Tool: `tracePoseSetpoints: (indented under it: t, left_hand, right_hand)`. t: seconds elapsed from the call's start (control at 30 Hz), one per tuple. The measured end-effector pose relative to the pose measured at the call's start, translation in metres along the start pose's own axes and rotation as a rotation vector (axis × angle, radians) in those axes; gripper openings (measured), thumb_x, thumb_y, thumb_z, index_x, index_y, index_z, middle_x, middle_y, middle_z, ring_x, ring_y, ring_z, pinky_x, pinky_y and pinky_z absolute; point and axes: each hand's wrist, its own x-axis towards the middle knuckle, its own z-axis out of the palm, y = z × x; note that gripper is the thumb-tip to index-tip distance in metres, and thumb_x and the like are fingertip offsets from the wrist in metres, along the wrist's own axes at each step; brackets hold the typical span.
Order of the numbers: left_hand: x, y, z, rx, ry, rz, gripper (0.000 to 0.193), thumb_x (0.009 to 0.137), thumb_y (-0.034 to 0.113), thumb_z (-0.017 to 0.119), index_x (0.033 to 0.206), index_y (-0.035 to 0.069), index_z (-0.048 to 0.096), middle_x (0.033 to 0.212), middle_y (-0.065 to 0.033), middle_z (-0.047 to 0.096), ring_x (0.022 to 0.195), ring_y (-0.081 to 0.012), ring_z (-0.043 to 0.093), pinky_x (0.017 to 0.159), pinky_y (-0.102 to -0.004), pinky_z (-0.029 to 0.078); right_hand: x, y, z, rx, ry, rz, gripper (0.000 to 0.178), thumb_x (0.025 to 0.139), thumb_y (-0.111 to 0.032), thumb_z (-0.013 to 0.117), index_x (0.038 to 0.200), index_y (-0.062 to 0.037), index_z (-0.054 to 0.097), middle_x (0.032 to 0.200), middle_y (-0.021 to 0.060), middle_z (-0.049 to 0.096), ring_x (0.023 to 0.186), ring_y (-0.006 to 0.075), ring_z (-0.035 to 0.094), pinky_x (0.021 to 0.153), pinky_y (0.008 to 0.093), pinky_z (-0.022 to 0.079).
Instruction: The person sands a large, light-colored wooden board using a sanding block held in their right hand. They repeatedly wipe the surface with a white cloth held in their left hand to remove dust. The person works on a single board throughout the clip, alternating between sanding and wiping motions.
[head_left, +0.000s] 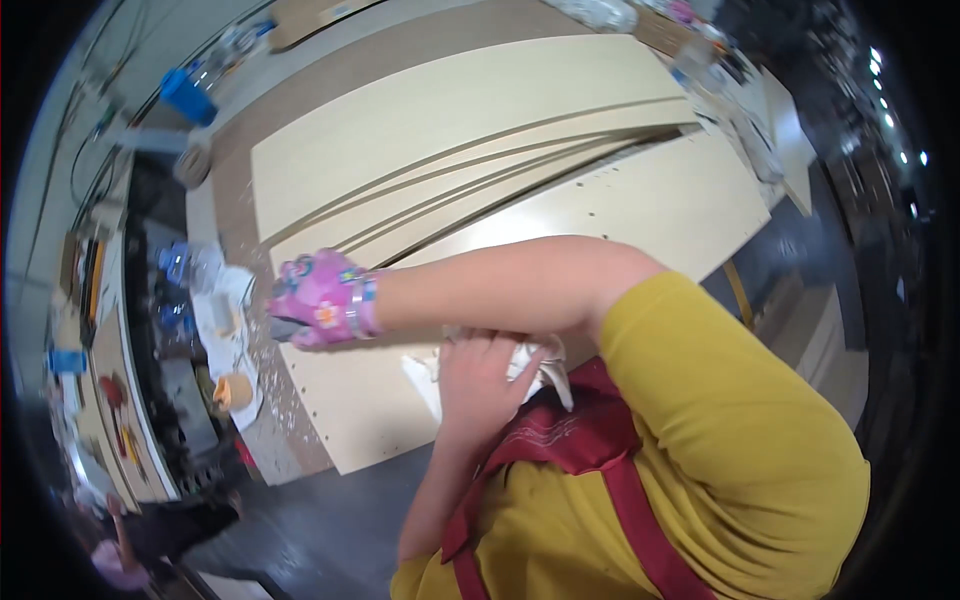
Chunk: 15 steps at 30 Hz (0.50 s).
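Note:
My right arm reaches across to the left over a pale cream panel [350, 420] with small holes along its edges. On that side my right hand [322, 300], in a pink flowered glove, is curled at the panel's left edge. A grey patch shows under its fingers; whether that is the glove's palm or a held thing is unclear. Close to my body, below the right forearm, my bare left hand [482, 380] grips a crumpled white cloth [550, 372] against the panel's near edge. Part of the cloth is covered by the hand.
Behind lies another cream panel [450, 100], with long narrow edges between the boards. A blue cup [188, 97], a tape roll [192, 167] and an orange-tan cup [234, 391] stand along the table's left. Plastic bottles [190, 265] are nearby. Another person [125, 560] is at lower left.

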Motion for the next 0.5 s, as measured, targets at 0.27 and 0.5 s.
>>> tracePoseSetpoints:
  t: [0.27,0.5]
  left_hand:
    - [0.004,0.015,0.001,-0.037,0.131,0.067,0.027,0.082,0.021,0.07,0.106,0.009,0.064,0.106,-0.0098,0.066,0.107,-0.0319,0.059,0.081,-0.0427,0.043]
    - [-0.027,-0.042,-0.12,0.077,0.306,-0.294,0.025,0.09,0.017,0.064,0.11,0.001,0.065,0.102,-0.0156,0.067,0.1,-0.0301,0.064,0.089,-0.0369,0.048]
  right_hand:
    - [-0.335,0.178,-0.167,-0.471,0.32,0.902,0.043,0.084,-0.041,0.062,0.119,-0.0176,0.064,0.113,0.0121,0.067,0.103,0.036,0.062,0.089,0.0461,0.051]
    - [-0.389,0.198,-0.164,-0.667,0.425,0.994,0.059,0.085,-0.051,0.06,0.13,-0.013,0.059,0.115,0.0215,0.065,0.11,0.0383,0.059,0.094,0.0451,0.048]
